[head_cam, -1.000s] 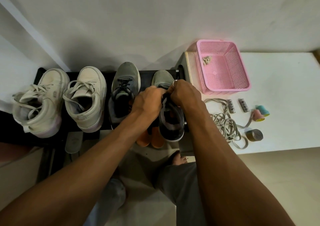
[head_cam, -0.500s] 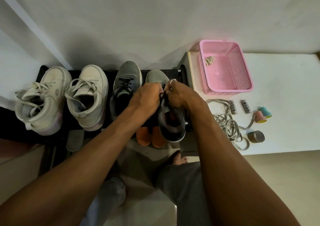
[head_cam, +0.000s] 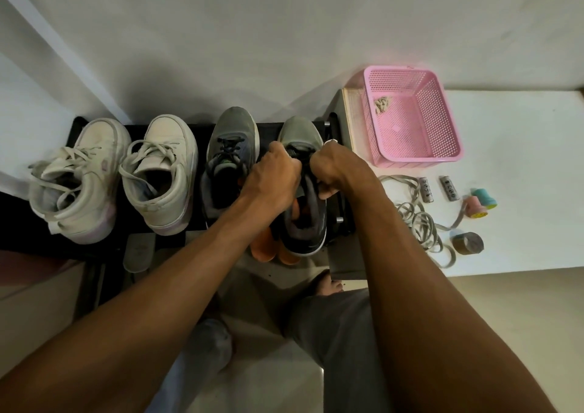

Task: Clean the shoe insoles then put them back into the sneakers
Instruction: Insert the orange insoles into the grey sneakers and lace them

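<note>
Two grey sneakers stand on a black shoe rack point(head_cam: 94, 248). The right grey sneaker point(head_cam: 306, 223) has my left hand point(head_cam: 275, 178) gripping the left side of its opening near the laces. My right hand point(head_cam: 335, 172) grips the right side of the collar. An orange lining shows inside it. The left grey sneaker point(head_cam: 230, 159) stands untouched beside it. A grey insole point(head_cam: 139, 251) lies at the rack's front edge below the white sneakers. Orange shapes point(head_cam: 268, 248) stick out beneath the held sneaker.
A pair of white sneakers point(head_cam: 117, 178) fills the rack's left half. On the white table point(head_cam: 521, 159) to the right are a pink basket point(head_cam: 410, 118), loose grey laces point(head_cam: 420, 223), two small grey cylinders point(head_cam: 436, 189), tape rolls point(head_cam: 467, 243) and a pink-teal item point(head_cam: 480, 205). My bare foot point(head_cam: 325, 284) is below the rack.
Both hands stay on the right grey sneaker; they have spread slightly apart and shifted toward its toe. The sneaker has barely moved.
</note>
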A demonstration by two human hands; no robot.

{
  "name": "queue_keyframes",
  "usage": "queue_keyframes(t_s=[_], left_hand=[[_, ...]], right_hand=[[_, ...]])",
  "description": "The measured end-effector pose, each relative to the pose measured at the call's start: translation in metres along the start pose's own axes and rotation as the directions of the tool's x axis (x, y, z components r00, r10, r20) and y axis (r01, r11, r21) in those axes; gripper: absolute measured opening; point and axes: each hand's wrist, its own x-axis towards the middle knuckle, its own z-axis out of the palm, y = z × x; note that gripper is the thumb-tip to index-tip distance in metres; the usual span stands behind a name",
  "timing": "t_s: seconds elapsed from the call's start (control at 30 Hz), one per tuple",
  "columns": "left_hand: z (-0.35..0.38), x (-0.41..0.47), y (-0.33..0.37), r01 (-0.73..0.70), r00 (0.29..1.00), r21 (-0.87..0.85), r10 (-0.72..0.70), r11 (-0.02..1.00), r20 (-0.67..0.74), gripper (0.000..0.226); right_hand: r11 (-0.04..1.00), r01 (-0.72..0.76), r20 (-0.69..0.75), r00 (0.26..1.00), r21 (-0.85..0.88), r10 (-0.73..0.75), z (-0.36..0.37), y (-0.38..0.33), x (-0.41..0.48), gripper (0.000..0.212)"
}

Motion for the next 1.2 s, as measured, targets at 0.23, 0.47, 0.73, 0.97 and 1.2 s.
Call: queue_keyframes(t_s=[0.23, 0.47, 0.73, 0.97, 1.2], left_hand=[[-0.001, 0.004, -0.011, -0.019, 0.999, -0.170, 0.011, 0.985, -0.051, 0.031], [0.011, 0.015, -0.016, -0.110, 0.994, -0.058, 0.109, 0.992, -0.012, 0.042], [0.005, 0.019, -0.011, -0.046, 0.999, 0.000, 0.046, 0.999, 0.007, 0.032], [0.001, 0.022, -0.013, -0.114, 0.993, 0.011, 0.114, 0.993, -0.003, 0.036], [0.002, 0.023, -0.008, -0.127, 0.992, 0.001, 0.127, 0.992, -0.007, 0.021]], right_hand=[[0.993, 0.111, -0.125, 0.985, -0.048, -0.116, 0.003, 0.010, 0.007, 0.027], [0.989, 0.083, -0.171, 0.980, -0.120, -0.103, 0.009, 0.006, 0.006, 0.035], [0.982, 0.138, -0.225, 0.960, -0.128, -0.164, 0.015, 0.008, 0.003, 0.021], [0.982, 0.151, -0.148, 0.975, -0.115, -0.167, 0.011, 0.012, 0.007, 0.017], [0.990, 0.132, -0.068, 0.988, -0.055, -0.136, 0.007, 0.007, 0.010, 0.021]])
